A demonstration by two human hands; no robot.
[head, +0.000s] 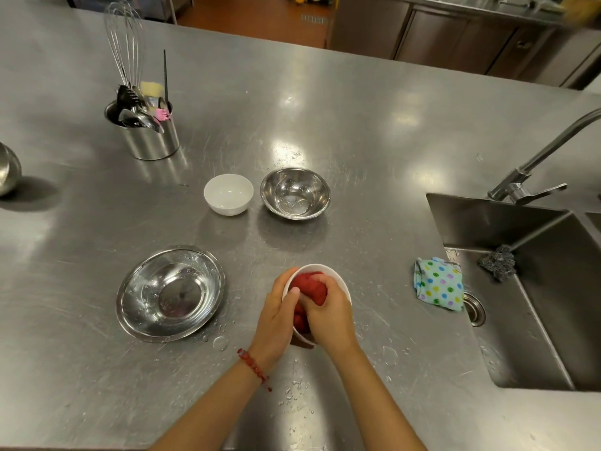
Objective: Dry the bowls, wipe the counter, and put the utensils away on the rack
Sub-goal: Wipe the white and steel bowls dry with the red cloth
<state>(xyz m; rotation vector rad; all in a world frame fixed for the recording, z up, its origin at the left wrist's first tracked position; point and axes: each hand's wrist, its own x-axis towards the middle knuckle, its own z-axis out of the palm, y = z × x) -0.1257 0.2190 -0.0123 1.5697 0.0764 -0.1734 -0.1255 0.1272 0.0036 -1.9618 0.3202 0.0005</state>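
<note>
The left hand (276, 315) is curled around the near-left side of a small white bowl (338, 278), with the thumb over its rim, and holds the bowl tilted just above the steel table (357, 125). The right hand (328, 312) grips a red cloth (310, 286) and presses it inside this bowl, so the two hands are close together and touch each other at the bowl. A red bracelet (253, 367) is on the left wrist. To the left of the hands a wide metal bowl (170, 294) stands upright with water drops inside, and some drops lie also on the table beside it. Farther back, a second white bowl (228, 193) and a smaller metal bowl (295, 193) (this one is wet too) stand side by side, near but apart. At the back left a metal pot (151, 141) holds a whisk (125, 43), spoons and a pink brush. At the right, a dotted cloth (439, 283) hangs over the edge of the sink (536, 304), a steel scrubber (497, 262) lies on the ledge of the sink, and the tap (536, 167) stands behind it.
</note>
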